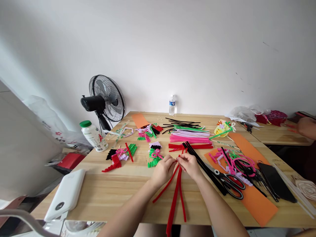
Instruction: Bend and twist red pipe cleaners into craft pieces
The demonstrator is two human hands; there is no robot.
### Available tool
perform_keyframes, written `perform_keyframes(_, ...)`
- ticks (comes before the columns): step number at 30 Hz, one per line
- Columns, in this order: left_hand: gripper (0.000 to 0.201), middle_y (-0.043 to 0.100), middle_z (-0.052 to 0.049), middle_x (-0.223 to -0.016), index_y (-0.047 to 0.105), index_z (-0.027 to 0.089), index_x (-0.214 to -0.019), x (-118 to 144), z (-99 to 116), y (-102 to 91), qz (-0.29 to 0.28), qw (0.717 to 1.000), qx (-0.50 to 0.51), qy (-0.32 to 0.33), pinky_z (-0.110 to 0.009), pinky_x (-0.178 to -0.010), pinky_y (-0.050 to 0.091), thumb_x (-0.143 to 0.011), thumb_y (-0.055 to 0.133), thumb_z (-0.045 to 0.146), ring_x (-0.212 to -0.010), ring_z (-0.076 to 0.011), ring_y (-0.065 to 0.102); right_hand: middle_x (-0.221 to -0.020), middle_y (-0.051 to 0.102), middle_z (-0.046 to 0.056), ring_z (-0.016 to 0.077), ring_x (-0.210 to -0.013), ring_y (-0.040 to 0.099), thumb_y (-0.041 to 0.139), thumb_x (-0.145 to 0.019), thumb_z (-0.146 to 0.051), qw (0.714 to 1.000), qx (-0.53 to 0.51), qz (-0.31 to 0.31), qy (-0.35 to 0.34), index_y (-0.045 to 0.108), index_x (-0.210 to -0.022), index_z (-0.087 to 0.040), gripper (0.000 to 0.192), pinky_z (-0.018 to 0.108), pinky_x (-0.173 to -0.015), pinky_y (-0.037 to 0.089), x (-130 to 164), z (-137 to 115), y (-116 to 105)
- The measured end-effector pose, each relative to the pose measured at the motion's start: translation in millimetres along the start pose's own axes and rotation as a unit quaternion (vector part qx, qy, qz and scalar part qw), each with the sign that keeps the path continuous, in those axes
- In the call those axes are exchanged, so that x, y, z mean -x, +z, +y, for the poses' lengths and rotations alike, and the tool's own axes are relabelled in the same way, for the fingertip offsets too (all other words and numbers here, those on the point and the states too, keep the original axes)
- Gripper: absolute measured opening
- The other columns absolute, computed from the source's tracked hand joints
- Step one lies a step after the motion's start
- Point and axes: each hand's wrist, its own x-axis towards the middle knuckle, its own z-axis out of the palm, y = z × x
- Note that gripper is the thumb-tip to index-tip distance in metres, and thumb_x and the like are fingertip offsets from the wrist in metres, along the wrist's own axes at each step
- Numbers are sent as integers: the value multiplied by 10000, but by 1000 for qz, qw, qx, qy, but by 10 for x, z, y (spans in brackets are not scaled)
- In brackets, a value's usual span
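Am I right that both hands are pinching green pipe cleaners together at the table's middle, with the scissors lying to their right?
Not quite: in the head view the left hand and right hand pinch red pipe cleaners, not green. The scissors do lie to their right.

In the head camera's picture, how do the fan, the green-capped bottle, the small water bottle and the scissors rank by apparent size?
1. Fan, clearly largest.
2. Scissors and green-capped bottle look about alike; the scissors lie nearer the camera, so their order is unsure.
3. Small water bottle, smallest, though it stands farthest back.
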Motion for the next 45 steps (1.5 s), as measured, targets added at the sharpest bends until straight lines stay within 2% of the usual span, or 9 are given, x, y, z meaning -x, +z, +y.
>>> perform_keyframes(4, 227, 445, 16, -584, 557, 155, -694, -41, -13, -58, -27, 981, 127, -143, -211, -481, 325, -777, 554, 365, -509, -90, 398, -463, 488, -42, 83, -396, 407, 671, -706, -423, 997, 42, 11, -64, 583, -629, -169, 280, 209, -377, 314, 27, -19, 1)
perform_keyframes(10, 252, 254, 100, -510, 445, 173, -692, -115, -18, -143, -234, 806, 400, -367, -173, -342, 93, -687, 600, 371, -369, -26, 95, -598, 575, 7, 122, -516, 509, 672, -721, -375, 989, 64, 14, -136, 605, -666, -176, 218, 230, -452, 403, 51, -4, 0)
perform_keyframes(16, 158, 534, -44, -783, 579, 173, -821, -23, 38, -22, -15, 996, 61, -64, -251, -617, 411, -771, 578, 323, -689, -136, 489, -388, 401, -73, 63, -325, 314, 641, -720, -481, 1000, -3, 17, -19, 575, -638, -169, 329, 204, -327, 241, 12, 13, 32)
perform_keyframes(20, 209, 546, -58, -758, 629, 172, -807, -7, 32, -21, -13, 1000, -4, -4, -273, -654, 404, -841, 482, 316, -689, -146, 494, -414, 422, -70, 65, -341, 343, 663, -711, -451, 1000, -7, -12, -28, 581, -657, -172, 296, 203, -344, 265, 22, -12, 16)
perform_keyframes(23, 241, 444, 9, -570, 594, 149, -706, -41, 19, -73, -54, 981, 131, -133, -219, -477, 326, -781, 558, 375, -502, -92, 393, -533, 519, -28, 81, -411, 424, 679, -720, -371, 995, 28, -17, -95, 603, -670, -175, 216, 213, -390, 330, 51, -36, -6)
perform_keyframes(28, 253, 273, 93, -495, 467, 164, -664, -106, -11, -140, -226, 807, 400, -372, -186, -346, 78, -661, 612, 372, -362, -22, 98, -654, 586, 16, 110, -510, 499, 662, -745, -328, 982, 73, -16, -171, 617, -668, -177, 175, 234, -468, 398, 75, -23, -5)
perform_keyframes(34, 169, 514, -10, -692, 563, 161, -779, -36, 20, -24, -18, 982, 141, -127, -221, -536, 377, -732, 611, 317, -585, -102, 465, -436, 459, -54, 72, -346, 354, 626, -755, -392, 998, 35, 15, -49, 600, -682, -166, 239, 208, -345, 277, 20, 40, 16)
perform_keyframes(39, 201, 515, -27, -670, 603, 154, -695, -16, 46, -15, -14, 996, 69, -59, -233, -577, 382, -790, 544, 320, -613, -115, 469, -457, 478, -52, 79, -363, 395, 656, -735, -384, 998, 16, -12, -66, 595, -687, -175, 223, 210, -358, 310, 19, 25, 7)
perform_keyframes(45, 216, 275, 86, -497, 465, 152, -630, -122, 6, -149, -218, 805, 404, -376, -187, -350, 53, -637, 604, 317, -363, -16, 98, -655, 586, 9, 96, -469, 497, 670, -743, -345, 986, 40, -39, -156, 625, -695, -178, 180, 219, -420, 397, 65, 25, -15)
